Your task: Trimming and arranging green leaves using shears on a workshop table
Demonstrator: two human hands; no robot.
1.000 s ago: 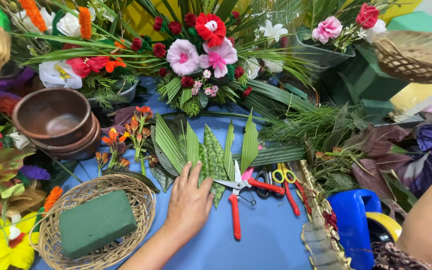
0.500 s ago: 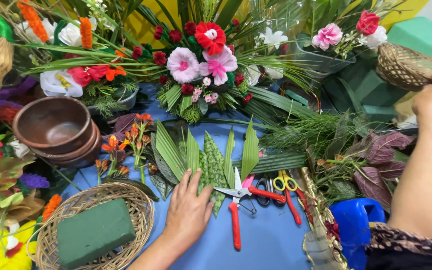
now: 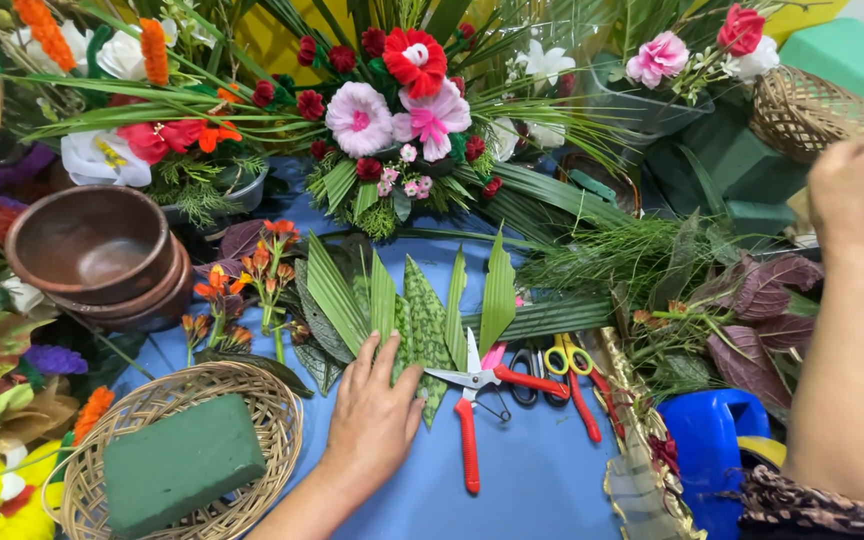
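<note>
My left hand lies flat on the blue table, fingers spread, pressing the lower ends of several cut green leaves fanned out before me. Red-handled pruning shears lie just to its right, with yellow-handled scissors beyond. My right hand is raised at the far right, fingers curled, close to a small woven basket; whether it holds anything is hidden.
A wicker basket with a green foam block sits at front left. Stacked brown bowls stand behind it. Flower arrangements fill the back. Purple leaves and a blue jug are at right.
My right arm has risen into view at the right and reached up toward the small woven basket. My left hand stays on the leaves.
</note>
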